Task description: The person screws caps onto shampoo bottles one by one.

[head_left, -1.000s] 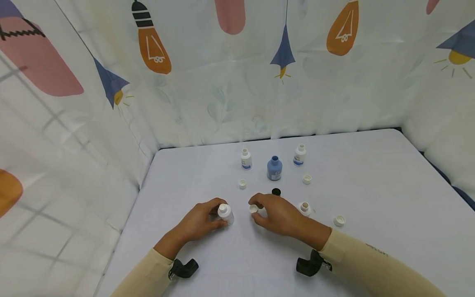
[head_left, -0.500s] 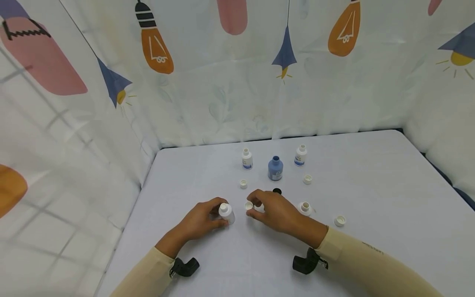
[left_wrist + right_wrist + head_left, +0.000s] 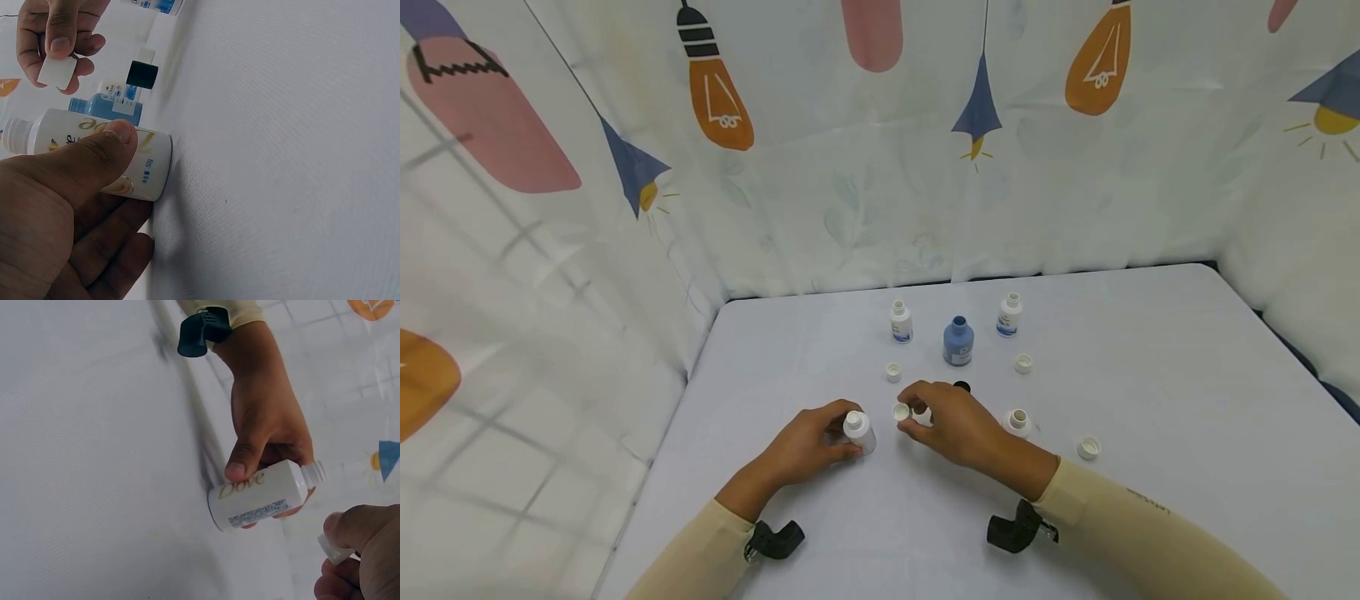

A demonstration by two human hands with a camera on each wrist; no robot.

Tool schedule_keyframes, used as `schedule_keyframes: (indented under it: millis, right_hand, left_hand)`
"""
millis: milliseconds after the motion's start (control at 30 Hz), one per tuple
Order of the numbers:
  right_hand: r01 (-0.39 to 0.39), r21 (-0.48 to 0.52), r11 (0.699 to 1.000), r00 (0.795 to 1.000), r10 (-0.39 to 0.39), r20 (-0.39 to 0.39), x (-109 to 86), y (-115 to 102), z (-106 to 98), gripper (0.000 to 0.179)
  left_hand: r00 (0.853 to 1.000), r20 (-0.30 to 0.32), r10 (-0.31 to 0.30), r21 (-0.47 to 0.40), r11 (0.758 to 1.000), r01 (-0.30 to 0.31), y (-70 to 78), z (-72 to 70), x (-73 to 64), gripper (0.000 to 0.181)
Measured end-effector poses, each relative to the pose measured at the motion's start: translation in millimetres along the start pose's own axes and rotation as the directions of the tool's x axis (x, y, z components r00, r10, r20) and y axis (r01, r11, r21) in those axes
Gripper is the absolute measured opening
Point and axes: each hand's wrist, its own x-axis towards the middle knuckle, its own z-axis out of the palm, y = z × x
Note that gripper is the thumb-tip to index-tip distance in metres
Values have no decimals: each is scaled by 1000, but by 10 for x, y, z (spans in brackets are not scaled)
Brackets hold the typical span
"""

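Observation:
My left hand [image 3: 811,442] holds a small white Dove bottle [image 3: 269,494] upright on the table, thumb on one side and fingers behind. The bottle's threaded neck [image 3: 19,135] is bare. Just to its right, my right hand [image 3: 955,425] pinches a white screw cap [image 3: 901,412] between thumb and fingers. That cap is raised off the table and apart from the neck; its hollow side shows in the head view. Beyond the right hand stands an uncapped blue bottle [image 3: 958,346], with a black cap [image 3: 962,386] partly hidden behind the hand.
Two uncapped white bottles stand at the back, a left one [image 3: 901,327] and a right one [image 3: 1010,318]. Another open white bottle [image 3: 1017,423] is by my right wrist. Loose white caps lie nearby: one [image 3: 892,372] at centre, one [image 3: 1022,363] behind, one [image 3: 1088,448] at right.
My right hand has shifted slightly left and away from me, carrying the white cap closer to the bottle's side. The left hand and its bottle stay in place.

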Motion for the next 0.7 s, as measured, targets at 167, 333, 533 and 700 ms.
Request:
schedule_keyframes:
  millis: [167, 333, 533, 700]
  right_hand:
    - [10, -7, 1000, 1000, -10, -12, 19, -22, 31, 32]
    - [21, -27, 999, 1000, -22, -21, 40, -38, 72, 31]
    - [24, -17, 1000, 1000, -24, -1, 66, -56, 96, 31]
    - [26, -31, 999, 1000, -26, 13, 91, -68, 121, 30]
  left_hand:
    - [1000, 3, 3, -5, 1000, -3, 9, -3, 5, 53]
    - [1000, -3, 9, -1, 1000, -9, 4, -2, 7, 53]
    - [1000, -8, 11, -1, 1000, -11, 8, -2, -8, 52]
    - [1000, -8, 2, -4, 1000, -2, 8, -4, -12, 52]
